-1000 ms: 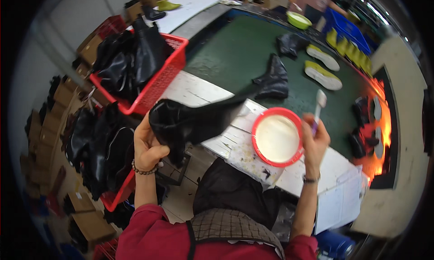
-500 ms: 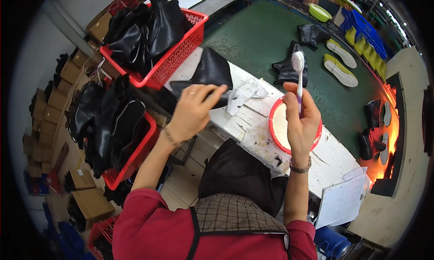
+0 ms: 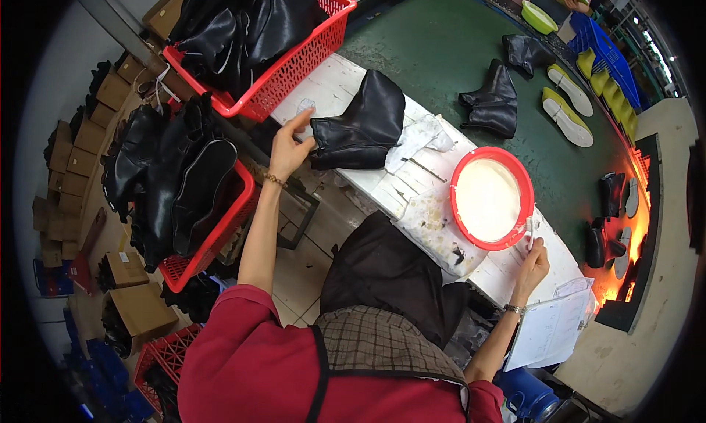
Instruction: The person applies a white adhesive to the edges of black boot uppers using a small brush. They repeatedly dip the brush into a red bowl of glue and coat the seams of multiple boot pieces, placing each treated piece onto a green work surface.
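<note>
My left hand (image 3: 291,145) is at the end of a black ankle boot (image 3: 360,129) lying on the white bench. Its thumb and forefinger are apart, close to the boot's lower end; whether they touch it I cannot tell. Between them is a pale patch I cannot make out. My right hand (image 3: 532,270) is closed round the handle of a toothbrush (image 3: 529,232) beside the right rim of a red bowl (image 3: 457,202). Cream-white liquid (image 3: 489,199) fills the bowl. The brush's head is hard to make out against the rim.
A white cloth (image 3: 415,145) lies against the boot. Red baskets (image 3: 294,66) of black boots stand at left. Beyond the bench, a green conveyor belt (image 3: 434,48) carries boots and yellow-and-white soles (image 3: 566,118). A glowing orange heater opening (image 3: 636,232) is at right; a person's hand (image 3: 577,2) shows far right.
My right hand has lowered the toothbrush from above the bowl to its right rim. My left hand has moved left and back from over the boot to its lower end. The view has shifted slightly.
</note>
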{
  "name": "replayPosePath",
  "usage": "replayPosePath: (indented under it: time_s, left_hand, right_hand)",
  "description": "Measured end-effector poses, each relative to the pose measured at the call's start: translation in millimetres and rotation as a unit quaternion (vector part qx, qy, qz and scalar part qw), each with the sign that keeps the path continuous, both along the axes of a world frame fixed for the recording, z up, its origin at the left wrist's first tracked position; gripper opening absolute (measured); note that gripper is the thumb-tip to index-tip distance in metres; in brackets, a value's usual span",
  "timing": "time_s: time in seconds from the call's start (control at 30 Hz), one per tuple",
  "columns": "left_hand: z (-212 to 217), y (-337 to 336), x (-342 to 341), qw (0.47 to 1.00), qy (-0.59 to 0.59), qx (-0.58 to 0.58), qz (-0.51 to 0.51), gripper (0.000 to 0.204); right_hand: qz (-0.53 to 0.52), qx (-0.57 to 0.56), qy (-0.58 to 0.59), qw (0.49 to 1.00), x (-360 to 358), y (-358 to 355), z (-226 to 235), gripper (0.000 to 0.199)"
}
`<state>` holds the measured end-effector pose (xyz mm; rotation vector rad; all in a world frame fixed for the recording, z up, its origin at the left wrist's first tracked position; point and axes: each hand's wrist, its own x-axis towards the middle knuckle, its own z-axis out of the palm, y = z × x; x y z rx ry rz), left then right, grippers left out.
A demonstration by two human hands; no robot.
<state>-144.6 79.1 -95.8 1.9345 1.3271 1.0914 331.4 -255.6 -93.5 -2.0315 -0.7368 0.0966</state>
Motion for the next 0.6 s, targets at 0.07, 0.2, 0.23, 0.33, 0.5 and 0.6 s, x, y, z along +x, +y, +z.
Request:
replayPosePath:
  time_s: [0.07, 0.2, 0.23, 0.33, 0.5, 0.6]
  left_hand:
    - [12.4, -1.2, 4.9, 0.999, 0.020, -0.045, -0.022, 0.059]
    - [29.8, 1.8, 10.8, 0.992, -0.021, -0.093, -0.082, 0.044]
    - [44.3, -3.6, 23.9, 0.989, -0.046, -0.103, -0.096, 0.040]
    - [90.0, -23.3, 63.6, 0.989, -0.048, -0.050, -0.134, 0.036]
    - [120.9, -31.1, 100.5, 0.975, -0.074, -0.038, -0.206, 0.036]
    - [113.5, -26.4, 103.2, 0.968, -0.106, -0.076, -0.214, 0.038]
  right_hand:
    - [-0.007, 0.076, -0.114, 0.991, -0.4, 3.5, 8.8, 0.039]
    - [-0.011, 0.130, -0.049, 0.990, -64.8, 33.1, 92.3, 0.024]
    - [0.006, 0.148, -0.001, 0.989, -87.6, 45.5, 102.7, 0.020]
    - [0.239, 0.179, 0.057, 0.953, -159.4, 102.6, 111.6, 0.022]
    - [0.355, 0.166, -0.001, 0.920, -218.5, 208.4, 84.8, 0.055]
    - [0.356, 0.164, 0.125, 0.911, -215.5, 228.0, 74.4, 0.047]
